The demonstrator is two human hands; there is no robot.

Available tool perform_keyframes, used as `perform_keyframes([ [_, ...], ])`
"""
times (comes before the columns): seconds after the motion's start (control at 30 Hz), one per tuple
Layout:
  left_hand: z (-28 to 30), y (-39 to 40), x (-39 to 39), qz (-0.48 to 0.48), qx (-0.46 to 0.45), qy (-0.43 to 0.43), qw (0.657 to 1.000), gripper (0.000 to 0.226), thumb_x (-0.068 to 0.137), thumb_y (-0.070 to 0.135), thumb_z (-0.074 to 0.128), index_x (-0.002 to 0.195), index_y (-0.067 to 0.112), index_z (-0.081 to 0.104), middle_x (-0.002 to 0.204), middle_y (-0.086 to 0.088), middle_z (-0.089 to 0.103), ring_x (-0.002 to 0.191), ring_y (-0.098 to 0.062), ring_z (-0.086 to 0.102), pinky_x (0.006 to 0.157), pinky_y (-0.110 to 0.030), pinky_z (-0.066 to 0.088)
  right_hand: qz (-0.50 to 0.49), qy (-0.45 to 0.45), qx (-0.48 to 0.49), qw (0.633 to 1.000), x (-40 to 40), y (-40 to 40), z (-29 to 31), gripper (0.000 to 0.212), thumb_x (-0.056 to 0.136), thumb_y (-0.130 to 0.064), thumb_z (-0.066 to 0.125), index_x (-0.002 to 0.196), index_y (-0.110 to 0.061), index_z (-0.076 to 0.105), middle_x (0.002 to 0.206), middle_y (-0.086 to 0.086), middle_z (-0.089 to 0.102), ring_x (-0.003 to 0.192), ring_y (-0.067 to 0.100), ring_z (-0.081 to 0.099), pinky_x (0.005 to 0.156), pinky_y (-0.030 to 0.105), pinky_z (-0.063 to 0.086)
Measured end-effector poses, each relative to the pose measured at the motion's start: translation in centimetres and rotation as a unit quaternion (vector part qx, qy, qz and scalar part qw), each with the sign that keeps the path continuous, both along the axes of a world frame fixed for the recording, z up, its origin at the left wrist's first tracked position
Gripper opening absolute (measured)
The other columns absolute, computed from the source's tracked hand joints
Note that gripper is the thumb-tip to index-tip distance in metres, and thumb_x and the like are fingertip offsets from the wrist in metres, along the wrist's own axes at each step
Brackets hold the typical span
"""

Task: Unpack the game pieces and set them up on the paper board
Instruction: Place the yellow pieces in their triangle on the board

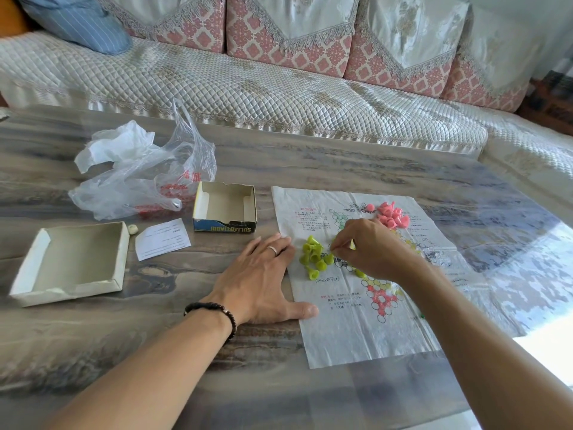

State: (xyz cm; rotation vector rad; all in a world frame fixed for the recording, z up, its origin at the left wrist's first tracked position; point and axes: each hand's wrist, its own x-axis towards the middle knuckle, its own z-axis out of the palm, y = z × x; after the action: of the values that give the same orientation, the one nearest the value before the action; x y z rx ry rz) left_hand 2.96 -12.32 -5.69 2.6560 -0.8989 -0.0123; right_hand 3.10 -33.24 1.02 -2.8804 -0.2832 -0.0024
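Note:
The paper board (350,333) lies flat on the table, printed with a star of coloured circles. Several green pieces (314,257) sit in a loose heap on its left part. Several pink pieces (391,215) are heaped near its far edge. My left hand (263,280) lies flat with straight fingers, pressing the board's left edge, thumb on the paper. My right hand (369,248) hovers over the middle of the board and pinches a yellow-green piece between its fingertips. More pieces under this hand are mostly hidden.
An open box tray (225,209) stands left of the board. Its lid (73,262) lies further left, with a small white die (132,229) and a paper slip (162,238) between. A crumpled plastic bag (139,172) lies behind. A sofa (279,88) runs along the table's far side.

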Motion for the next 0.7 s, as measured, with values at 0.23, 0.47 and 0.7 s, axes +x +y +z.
perform_keyframes([
  [0.23,0.0,0.0,-0.1,0.001,-0.001,-0.004,1.0,0.112,0.064,0.087,0.046,0.149,0.019,0.02,0.16,0.003,0.011,0.146,-0.011,0.001,0.119,-0.032,-0.005,0.017,-0.028,-0.007,0.999,-0.2,0.0,0.5,0.017,0.083,-0.019,0.069,0.099,-0.024,0.074,0.096,-0.008,0.06,0.086,0.005,0.055,0.076,0.026,0.046],
  [0.47,0.5,0.1,-0.3,0.002,0.003,0.001,1.0,0.111,0.067,0.084,0.049,0.15,0.017,0.017,0.16,0.002,0.008,0.146,-0.011,-0.001,0.118,-0.031,-0.006,0.067,-0.004,-0.081,0.994,-1.0,1.1,0.1,0.021,0.083,-0.027,0.071,0.102,-0.036,0.071,0.097,-0.017,0.043,0.093,0.004,0.034,0.086,0.028,0.033],
  [0.7,0.5,0.0,-0.3,0.002,0.006,0.003,1.0,0.112,0.066,0.086,0.047,0.15,0.018,0.018,0.16,0.003,0.009,0.146,-0.011,0.0,0.119,-0.033,-0.004,0.089,-0.009,-0.114,0.989,-0.8,1.9,-0.1,0.02,0.082,-0.04,0.07,0.102,-0.04,0.069,0.111,-0.016,0.048,0.103,0.007,0.034,0.088,0.031,0.03],
])
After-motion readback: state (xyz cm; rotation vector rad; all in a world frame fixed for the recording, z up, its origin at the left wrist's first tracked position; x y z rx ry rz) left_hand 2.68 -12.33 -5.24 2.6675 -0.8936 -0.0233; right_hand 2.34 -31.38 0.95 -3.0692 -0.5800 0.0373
